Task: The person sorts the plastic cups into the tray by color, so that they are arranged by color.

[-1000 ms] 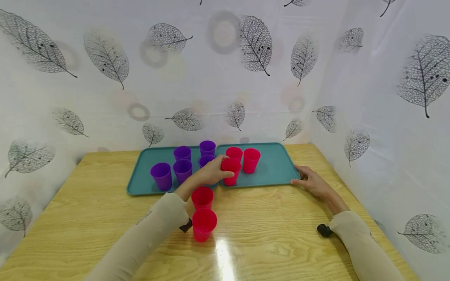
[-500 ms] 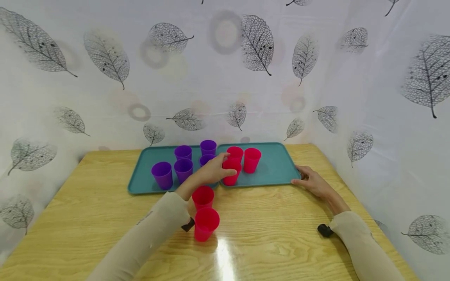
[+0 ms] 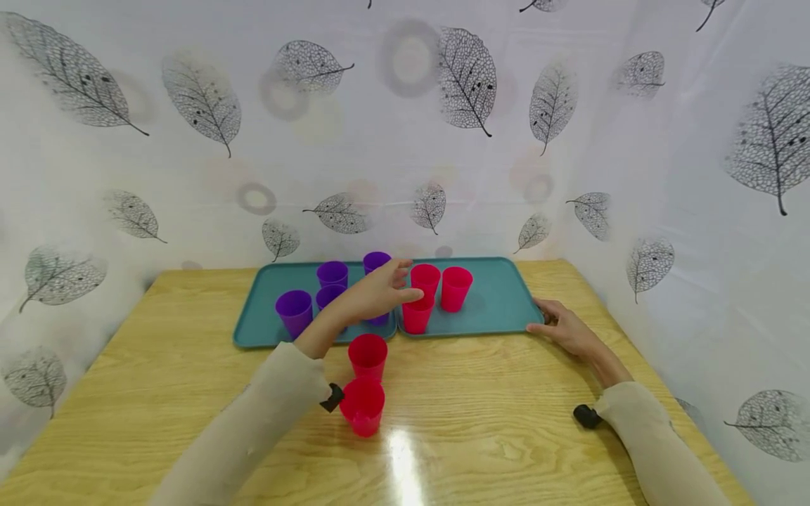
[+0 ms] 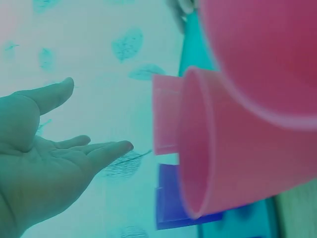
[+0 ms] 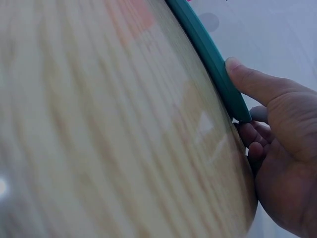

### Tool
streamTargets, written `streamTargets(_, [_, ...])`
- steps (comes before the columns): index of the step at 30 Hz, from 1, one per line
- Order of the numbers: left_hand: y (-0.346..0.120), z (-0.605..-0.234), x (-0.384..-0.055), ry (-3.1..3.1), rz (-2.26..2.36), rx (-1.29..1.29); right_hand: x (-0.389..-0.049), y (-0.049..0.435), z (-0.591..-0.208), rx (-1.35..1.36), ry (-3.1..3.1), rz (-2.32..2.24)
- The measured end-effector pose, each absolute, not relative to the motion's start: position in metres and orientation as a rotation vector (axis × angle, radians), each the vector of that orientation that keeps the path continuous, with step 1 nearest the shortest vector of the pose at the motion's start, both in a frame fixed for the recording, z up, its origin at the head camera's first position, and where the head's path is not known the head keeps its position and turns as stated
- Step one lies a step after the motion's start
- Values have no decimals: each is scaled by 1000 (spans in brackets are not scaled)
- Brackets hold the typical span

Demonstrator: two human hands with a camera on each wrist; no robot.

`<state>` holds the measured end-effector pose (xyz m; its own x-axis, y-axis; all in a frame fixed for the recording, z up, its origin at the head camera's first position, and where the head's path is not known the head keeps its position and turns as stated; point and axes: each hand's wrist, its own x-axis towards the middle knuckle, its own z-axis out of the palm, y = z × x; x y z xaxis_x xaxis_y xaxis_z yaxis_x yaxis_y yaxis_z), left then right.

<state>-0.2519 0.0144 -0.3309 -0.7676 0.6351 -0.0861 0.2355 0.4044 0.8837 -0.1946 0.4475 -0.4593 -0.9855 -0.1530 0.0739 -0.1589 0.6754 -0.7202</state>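
Observation:
My left hand [image 3: 376, 289] hovers with fingers and thumb spread, just left of the front red cup [image 3: 418, 318]. The left wrist view shows its palm holding nothing, beside red cups [image 4: 247, 144]. That cup stands upright on the right teal tray [image 3: 496, 302], with a second red cup [image 3: 425, 276] behind and a third red cup [image 3: 455, 289] to the right. My right hand [image 3: 568, 332] holds this tray's front right corner; in the right wrist view the thumb lies on the rim [image 5: 218, 64] and fingers curl at the corner.
Several purple cups [image 3: 294, 313] stand on the left teal tray [image 3: 256, 320], partly behind my left arm. Two more red cups sit on the wooden table: a farther cup [image 3: 368, 358] and a nearer cup [image 3: 363, 409], close to the left wrist's black strap [image 3: 332, 398]. Leaf-patterned cloth borders the table.
My left hand has come off the front red cup, moving slightly left and up with fingers spread. The nearer cup on the table tipped a little and shifted left. My right hand stays put.

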Motion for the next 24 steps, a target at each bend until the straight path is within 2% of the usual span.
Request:
streamTargets(11, [-29,-311,-227,2304,1267,892,-192,445,-457,245,-2877,1224])
streamTargets(24, [-93,-344,-182,2344,1390,773,-191,443,-458,261,-2876,1191])
